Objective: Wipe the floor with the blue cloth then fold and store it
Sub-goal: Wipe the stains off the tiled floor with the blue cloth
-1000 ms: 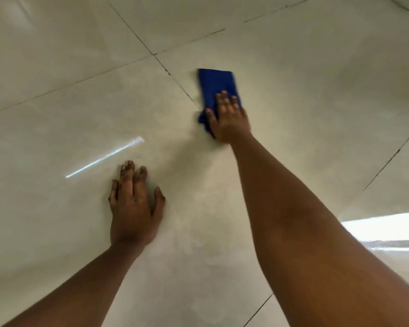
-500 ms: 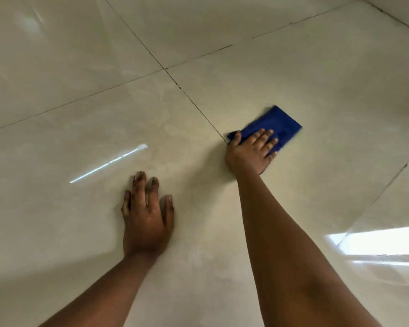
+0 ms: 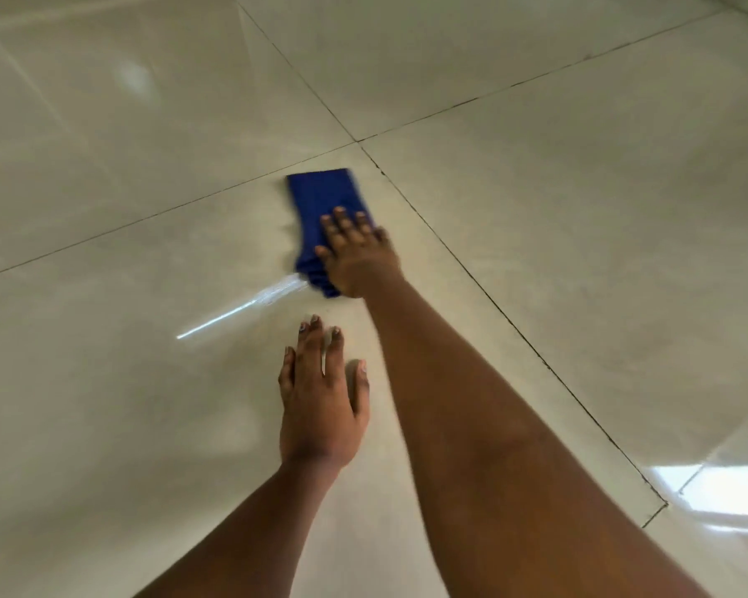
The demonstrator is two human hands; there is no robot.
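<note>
The blue cloth [image 3: 320, 200] lies folded into a narrow oblong on the glossy cream-tiled floor [image 3: 104, 425], just left of a dark grout line [image 3: 471, 269] that runs from the upper middle down toward the lower right. Its far end sits close to the point where that line crosses another grout line, and its near end is bunched into small ridges. The right hand [image 3: 355, 252] lies flat on the near half of the cloth, palm down, fingers straight and slightly spread, pressing the fabric against the tile rather than curling round it; the arm stretches forward from the lower right. The edges of the cloth and hand are a little blurred. The left hand [image 3: 320, 407] rests palm down on the bare tile nearer the person, fingers extended and close together, thumb set off to the right, holding nothing. It lies just beside the right forearm and near the cloth but does not touch it. A thin bright streak of reflected light [image 3: 238, 312] runs across the tile between the two hands, reaching the cloth's near end, and a wider pale reflection [image 3: 717, 494] shows at the lower right edge.
</note>
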